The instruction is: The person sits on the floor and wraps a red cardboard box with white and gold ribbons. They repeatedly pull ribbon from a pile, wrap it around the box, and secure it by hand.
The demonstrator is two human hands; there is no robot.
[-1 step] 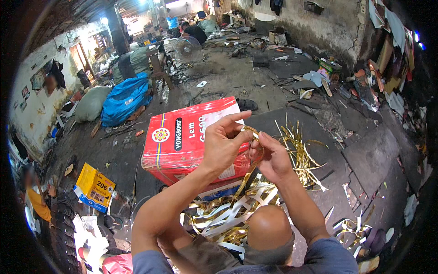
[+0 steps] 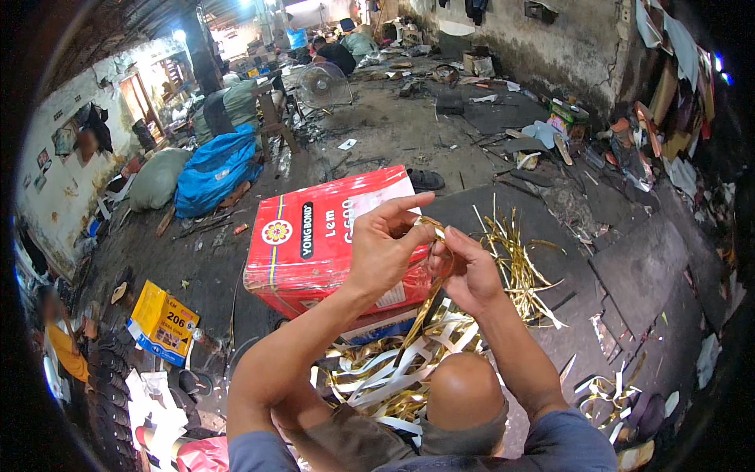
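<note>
Gold strip (image 2: 427,223) between fingers (image 2: 464,243) (close pinch)

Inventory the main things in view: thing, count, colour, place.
gold strip: count unclear, gold, centre
red box: one, red, beyond gold strip
strip pile: one, gold and white, lower centre
strip bundle: one, gold, right of centre
yellow box: one, yellow and blue, lower left
sacks: several, blue and grey-green, upper left
fan: one, grey, background
other people: at least one, dark clothing, background
left hand: one, bare, on gold strip
right hand: one, bare, on gold strip
</note>
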